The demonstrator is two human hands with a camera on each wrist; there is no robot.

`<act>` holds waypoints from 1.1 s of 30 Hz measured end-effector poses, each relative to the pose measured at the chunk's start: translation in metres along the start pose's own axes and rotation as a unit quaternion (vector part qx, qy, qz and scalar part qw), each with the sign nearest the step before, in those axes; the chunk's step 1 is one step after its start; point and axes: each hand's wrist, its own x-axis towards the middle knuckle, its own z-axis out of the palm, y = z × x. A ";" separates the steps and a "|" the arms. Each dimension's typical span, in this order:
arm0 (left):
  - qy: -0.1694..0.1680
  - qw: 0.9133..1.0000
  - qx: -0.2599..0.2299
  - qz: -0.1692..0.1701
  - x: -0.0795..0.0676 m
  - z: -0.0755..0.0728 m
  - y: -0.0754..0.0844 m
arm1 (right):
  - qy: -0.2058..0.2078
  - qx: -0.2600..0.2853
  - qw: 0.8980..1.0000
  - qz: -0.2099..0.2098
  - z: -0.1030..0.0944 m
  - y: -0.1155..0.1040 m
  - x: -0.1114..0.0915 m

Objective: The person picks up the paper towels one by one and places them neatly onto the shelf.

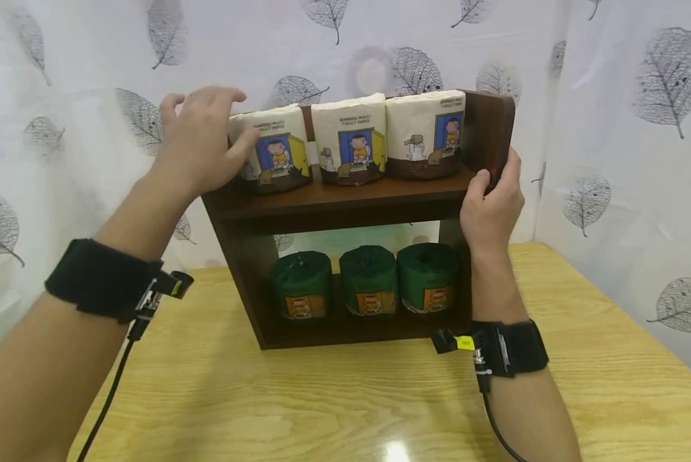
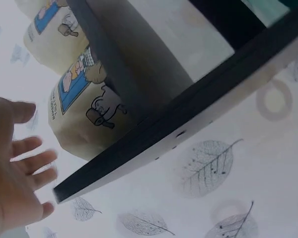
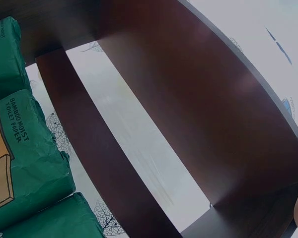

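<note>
A dark brown two-tier wooden shelf (image 1: 333,206) tilts slightly above or on the table. Three cream toilet paper rolls, including the left one (image 1: 278,151), the middle one (image 1: 357,144) and the right one (image 1: 426,138), sit on its upper tier. Three green toilet paper rolls (image 1: 368,282) stand on the lower tier. At the upper left corner, my left hand (image 1: 197,144) is spread beside the left cream roll; in the left wrist view its fingers (image 2: 35,163) look apart from the shelf's edge. My right hand (image 1: 492,205) grips the shelf's right side panel, thumb in front.
The shelf is over a light wood-grain table (image 1: 333,410). White curtain (image 1: 599,128) printed with grey leaves hangs behind and to the sides. Each wrist wears a black strap (image 1: 102,279) with a camera and a trailing cable.
</note>
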 end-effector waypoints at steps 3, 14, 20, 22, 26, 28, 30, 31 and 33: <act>0.083 0.996 -0.016 -0.016 -0.012 0.003 -0.003 | 0.002 0.000 1.000 0.001 0.001 -0.001 0.000; 0.190 0.942 -0.221 -0.167 -0.057 0.033 -0.002 | 0.000 0.008 1.000 0.003 0.002 0.003 0.004; 0.209 0.906 -0.321 -0.180 -0.077 0.067 -0.009 | -0.002 0.011 1.000 0.006 0.003 0.004 0.003; 0.205 0.899 -0.337 -0.187 -0.082 0.077 -0.011 | -0.003 0.010 1.000 0.006 0.003 0.003 0.003; 0.206 0.900 -0.338 -0.184 -0.091 0.094 -0.013 | 0.000 0.002 1.000 0.005 0.002 0.003 0.002; 0.218 0.903 -0.328 -0.172 -0.094 0.103 -0.014 | 0.004 -0.009 1.000 0.007 0.002 0.003 0.001; 0.237 0.906 -0.315 -0.156 -0.096 0.110 -0.015 | 0.004 -0.019 1.000 0.011 0.001 0.002 0.000; 0.247 0.907 -0.306 -0.152 -0.096 0.112 -0.015 | 0.005 -0.024 1.000 0.012 0.001 0.002 0.000; 0.261 0.906 -0.298 -0.146 -0.096 0.115 -0.014 | -0.001 -0.026 1.000 0.014 -0.002 0.002 0.000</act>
